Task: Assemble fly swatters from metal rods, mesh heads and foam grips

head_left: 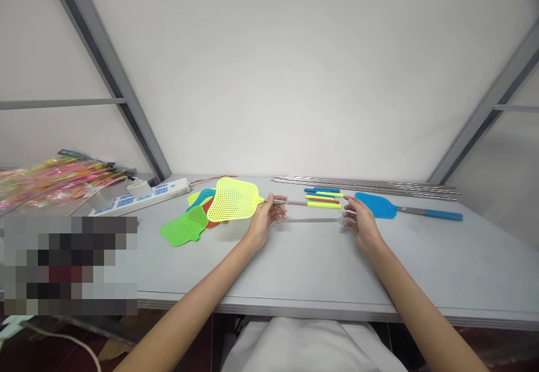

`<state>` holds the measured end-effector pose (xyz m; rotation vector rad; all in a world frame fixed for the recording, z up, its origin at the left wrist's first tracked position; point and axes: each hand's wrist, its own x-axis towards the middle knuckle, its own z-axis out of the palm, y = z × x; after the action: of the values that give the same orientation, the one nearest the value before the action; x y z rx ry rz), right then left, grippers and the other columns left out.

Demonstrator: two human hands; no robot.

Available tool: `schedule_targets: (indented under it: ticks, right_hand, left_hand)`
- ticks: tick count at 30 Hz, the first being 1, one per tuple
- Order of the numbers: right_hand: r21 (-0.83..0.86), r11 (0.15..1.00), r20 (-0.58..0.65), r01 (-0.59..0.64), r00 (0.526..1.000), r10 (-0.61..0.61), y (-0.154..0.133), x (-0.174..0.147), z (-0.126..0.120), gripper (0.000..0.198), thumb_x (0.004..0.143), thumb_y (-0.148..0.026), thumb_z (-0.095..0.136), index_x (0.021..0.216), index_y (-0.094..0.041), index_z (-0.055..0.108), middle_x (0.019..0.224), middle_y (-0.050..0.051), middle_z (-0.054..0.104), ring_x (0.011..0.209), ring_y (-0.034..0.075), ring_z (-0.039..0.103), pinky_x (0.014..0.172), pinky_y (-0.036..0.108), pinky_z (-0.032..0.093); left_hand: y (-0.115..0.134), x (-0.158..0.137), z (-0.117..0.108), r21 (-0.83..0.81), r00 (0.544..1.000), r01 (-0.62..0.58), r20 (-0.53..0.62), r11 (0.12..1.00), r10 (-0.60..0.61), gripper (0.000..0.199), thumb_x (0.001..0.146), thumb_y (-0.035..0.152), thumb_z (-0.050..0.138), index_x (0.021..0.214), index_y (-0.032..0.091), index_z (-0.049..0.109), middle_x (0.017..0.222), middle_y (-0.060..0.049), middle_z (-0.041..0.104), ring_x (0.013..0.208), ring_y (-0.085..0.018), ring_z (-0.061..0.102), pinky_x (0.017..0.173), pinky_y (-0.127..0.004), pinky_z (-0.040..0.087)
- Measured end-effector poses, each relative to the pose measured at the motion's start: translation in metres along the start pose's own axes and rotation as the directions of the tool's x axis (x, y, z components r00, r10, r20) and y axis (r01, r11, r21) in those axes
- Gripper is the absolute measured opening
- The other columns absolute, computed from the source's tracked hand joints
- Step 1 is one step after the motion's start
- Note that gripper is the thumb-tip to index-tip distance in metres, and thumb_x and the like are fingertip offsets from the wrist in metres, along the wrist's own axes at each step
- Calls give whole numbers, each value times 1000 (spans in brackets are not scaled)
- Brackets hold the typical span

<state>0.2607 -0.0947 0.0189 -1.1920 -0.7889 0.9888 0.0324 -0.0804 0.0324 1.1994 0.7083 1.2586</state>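
My left hand (265, 215) pinches a yellow fly swatter (234, 199) at its neck and holds it level above the table. Its metal rod runs right to a yellow handle (324, 205). My right hand (360, 220) is just past the handle's end, fingers apart and holding nothing. Beneath and left of the yellow head lie loose swatter heads, among them a green one (184, 227) and a partly covered red one (208, 206). Behind the handle rest several blue, yellow and red handles (322, 192). A blue fly swatter (377, 206) lies right of my right hand.
Several thin metal rods (366, 184) lie along the back of the grey table (311, 271). A white power strip (143, 197) and a heap of colourful plastic-wrapped items (63, 178) are at the left. A white wall (295, 80) stands behind.
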Motion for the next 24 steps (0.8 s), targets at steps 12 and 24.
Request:
schedule_targets:
  ticks: [12,24]
  right_hand:
    - [-360,933,685,11,682,256,-6,-21,13,33,71,-45,49,80,-14,58,53,-3,40,43,6,39,39,18,32]
    - [-336,938,746,-88,583,322,4,-27,21,31,77,-43,42,75,-15,53,51,-7,20,40,3,14,34,17,12]
  left_hand:
    - [-4,3,-3,-1,995,-39,-97,999,39,35,72,47,44,77,14,54,48,5,39,46,-8,46,44,-20,32]
    - [-5,4,-3,33,999,5,-39,999,-4,28,74,43,44,72,15,46,46,7,34,42,-5,42,44,-17,32]
